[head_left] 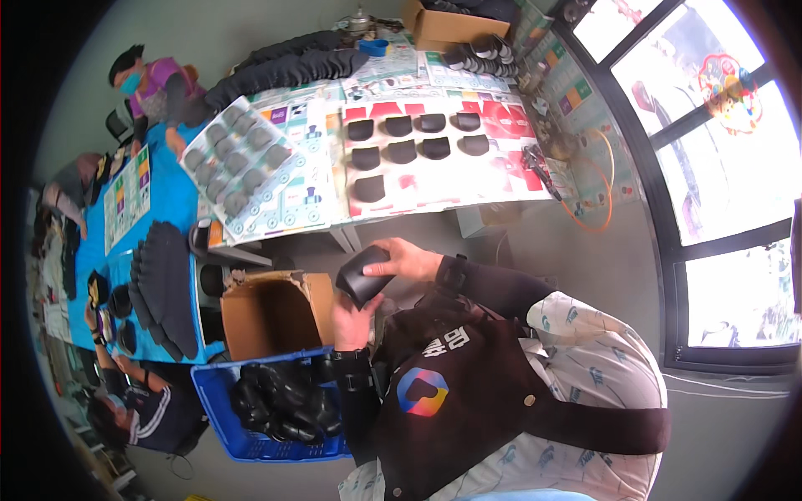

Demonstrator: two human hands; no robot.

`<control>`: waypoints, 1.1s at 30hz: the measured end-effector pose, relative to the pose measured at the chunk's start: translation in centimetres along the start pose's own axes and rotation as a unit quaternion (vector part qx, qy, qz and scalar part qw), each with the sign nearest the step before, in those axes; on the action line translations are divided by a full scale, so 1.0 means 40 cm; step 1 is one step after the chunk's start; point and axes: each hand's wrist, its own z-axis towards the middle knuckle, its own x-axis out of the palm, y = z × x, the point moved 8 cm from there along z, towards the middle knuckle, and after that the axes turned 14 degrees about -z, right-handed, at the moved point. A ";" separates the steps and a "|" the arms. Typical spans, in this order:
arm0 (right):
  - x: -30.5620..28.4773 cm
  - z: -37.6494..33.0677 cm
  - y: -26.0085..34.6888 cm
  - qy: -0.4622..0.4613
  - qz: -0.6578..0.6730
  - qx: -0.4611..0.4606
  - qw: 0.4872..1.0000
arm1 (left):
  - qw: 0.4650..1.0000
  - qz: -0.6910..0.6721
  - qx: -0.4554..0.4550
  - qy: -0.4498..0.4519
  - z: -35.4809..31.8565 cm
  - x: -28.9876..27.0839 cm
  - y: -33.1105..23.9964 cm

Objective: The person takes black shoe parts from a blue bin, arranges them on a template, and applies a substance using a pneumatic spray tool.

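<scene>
Our right hand pinching black curved piece between thumb and fingers; our left hand gripping its lower end. Piece between our hands, just short of tabletop. Beside our left forearm: blue crate of glossy black parts; just beyond, cardboard box. On tabletop, nine dark curved pieces in rows. Farther, dark stacked pieces.

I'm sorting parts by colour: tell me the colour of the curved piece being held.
The curved piece is black; it shows best in the head view.

Black piece smooth, satin; blue crate plastic; box matt cardboard.
</scene>
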 end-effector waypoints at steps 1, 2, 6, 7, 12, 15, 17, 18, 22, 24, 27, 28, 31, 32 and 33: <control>-0.041 -0.004 -0.032 -0.017 0.003 0.062 0.998 | 1.000 0.009 -0.002 -0.008 0.015 0.037 0.008; -0.092 -0.002 -0.077 -0.035 0.004 0.124 0.992 | 1.000 0.006 -0.010 0.014 0.051 0.094 0.024; -0.222 0.031 -0.284 -0.050 0.038 0.182 0.981 | 0.981 0.187 -0.047 -0.023 0.252 0.207 0.155; -0.249 0.047 -0.302 -0.064 0.125 0.105 0.985 | 0.983 0.164 -0.071 -0.048 0.299 0.184 0.183; -0.444 0.027 -0.507 -0.121 0.001 0.147 0.982 | 0.991 0.089 -0.052 -0.088 0.450 0.279 0.250; -0.485 0.033 -0.562 -0.099 0.017 0.128 0.987 | 0.985 0.117 -0.071 -0.106 0.506 0.296 0.280; -0.506 0.048 -0.613 -0.128 0.023 0.146 0.981 | 0.982 0.129 -0.079 -0.114 0.533 0.288 0.280; -0.518 0.056 -0.638 -0.155 0.023 0.163 0.974 | 0.981 0.121 -0.054 -0.139 0.543 0.268 0.260; -0.540 0.090 -0.782 -0.217 0.050 0.253 0.941 | 0.979 0.107 -0.026 -0.170 0.553 0.214 0.146; -0.523 0.117 -0.831 -0.228 0.042 0.275 0.933 | 0.973 0.130 -0.031 -0.186 0.549 0.214 0.108; -0.482 0.164 -0.880 -0.247 0.024 0.293 0.923 | 0.964 0.199 -0.071 -0.163 0.536 0.201 0.061; -0.473 0.177 -0.878 -0.247 0.019 0.304 0.920 | 0.963 0.211 -0.076 -0.146 0.534 0.195 0.050; -0.458 0.211 -0.879 -0.264 0.014 0.318 0.911 | 0.956 0.230 -0.093 -0.154 0.536 0.162 0.026; -0.457 0.210 -0.886 -0.281 0.011 0.318 0.905 | 0.956 0.230 -0.099 -0.153 0.540 0.161 0.024; -0.453 0.203 -0.895 -0.283 0.011 0.323 0.903 | 0.954 0.238 -0.108 -0.147 0.546 0.162 0.024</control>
